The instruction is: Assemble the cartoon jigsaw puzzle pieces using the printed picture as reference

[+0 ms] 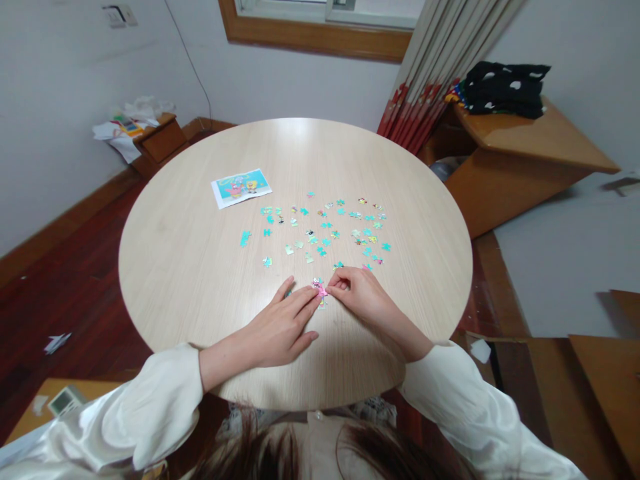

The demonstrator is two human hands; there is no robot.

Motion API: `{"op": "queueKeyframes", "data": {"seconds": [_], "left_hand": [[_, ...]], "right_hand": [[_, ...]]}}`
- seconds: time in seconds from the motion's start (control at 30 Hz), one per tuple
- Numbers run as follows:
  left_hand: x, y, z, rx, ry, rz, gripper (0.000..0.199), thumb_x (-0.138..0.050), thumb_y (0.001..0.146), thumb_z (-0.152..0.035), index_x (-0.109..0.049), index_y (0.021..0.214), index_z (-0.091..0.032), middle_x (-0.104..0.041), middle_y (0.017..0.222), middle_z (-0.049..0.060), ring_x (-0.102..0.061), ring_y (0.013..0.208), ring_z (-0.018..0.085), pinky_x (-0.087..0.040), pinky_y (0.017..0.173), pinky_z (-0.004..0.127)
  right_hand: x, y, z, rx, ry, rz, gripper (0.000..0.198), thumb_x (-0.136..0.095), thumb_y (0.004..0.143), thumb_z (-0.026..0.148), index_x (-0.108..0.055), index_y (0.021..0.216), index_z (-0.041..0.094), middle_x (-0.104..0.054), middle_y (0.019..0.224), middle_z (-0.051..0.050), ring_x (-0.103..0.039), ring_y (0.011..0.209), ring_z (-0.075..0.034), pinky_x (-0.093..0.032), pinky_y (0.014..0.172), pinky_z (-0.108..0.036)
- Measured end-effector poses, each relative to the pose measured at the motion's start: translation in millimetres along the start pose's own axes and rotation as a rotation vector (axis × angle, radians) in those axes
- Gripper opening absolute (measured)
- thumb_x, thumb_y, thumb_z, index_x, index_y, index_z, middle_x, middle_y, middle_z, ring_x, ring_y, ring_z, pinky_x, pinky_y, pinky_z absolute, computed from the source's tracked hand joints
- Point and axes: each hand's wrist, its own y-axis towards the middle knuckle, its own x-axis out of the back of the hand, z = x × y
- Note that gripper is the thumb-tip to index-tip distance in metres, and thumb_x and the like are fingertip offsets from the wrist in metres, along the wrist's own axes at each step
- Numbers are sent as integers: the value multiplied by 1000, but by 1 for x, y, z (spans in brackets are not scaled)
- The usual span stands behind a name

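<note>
Near the front of the round table lies a small cluster of jigsaw puzzle pieces (318, 284), pink with some eyes printed on it. My left hand (281, 325) rests flat on the tabletop, fingers spread, its fingertips touching the cluster's left side and hiding part of it. At the cluster's right edge my right hand (361, 293) pinches a pink puzzle piece (324, 291) between thumb and forefinger. Just beyond the hands, several loose teal, green and yellow pieces (321, 251) are scattered.
A printed picture sheet (245, 187) with cartoon figures lies at the back left of the round table (170, 267). Behind to the right, a wooden desk (535, 147) bears a black cloth (505, 90). A small wooden cabinet (163, 139) stands at the far left.
</note>
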Motion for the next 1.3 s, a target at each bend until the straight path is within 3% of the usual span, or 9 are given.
{"op": "queueKeyframes", "data": {"seconds": [0.4, 0.67, 0.77, 0.97, 1.3], "left_hand": [[1, 1, 1, -6, 15, 13, 52, -46, 93, -32, -39, 137, -6, -50, 134, 20, -39, 133, 29, -15, 116, 56], [1, -1, 3, -24, -6, -14, 46, -41, 95, -29, -40, 137, -12, -50, 135, 17, -39, 133, 27, -14, 116, 56], [1, -1, 2, -27, -5, -17, 44, -39, 95, -29, -40, 137, -14, -50, 135, 17, -40, 132, 28, -15, 115, 56], [0, -2, 2, -16, 28, 8, 45, -40, 95, -30, -42, 136, -12, -49, 138, 17, -38, 135, 28, -12, 116, 57], [-2, -2, 2, -15, 22, -10, 47, -40, 95, -31, -41, 139, -13, -51, 138, 15, -39, 134, 27, -10, 117, 56]], "right_hand": [[-2, -1, -3, 56, -51, -39, 14, -64, 77, 12, -63, 64, 18, -65, 67, -1, -58, 67, -14, -40, 64, -26], [6, -9, -12, 102, 24, -58, 5, -65, 77, 14, -68, 78, 18, -68, 80, -3, -60, 72, -14, -45, 67, -27], [4, -12, -15, 118, -10, -58, 11, -68, 76, 14, -68, 86, 18, -68, 88, -5, -62, 79, -16, -47, 71, -29], [3, -12, -13, 167, -94, -11, 8, -62, 80, 9, -63, 79, 17, -64, 83, -4, -59, 81, -16, -44, 74, -30], [4, -15, -12, 232, -97, 57, 6, -50, 88, 14, -53, 87, 19, -59, 89, -6, -55, 83, -18, -43, 75, -31]]}}
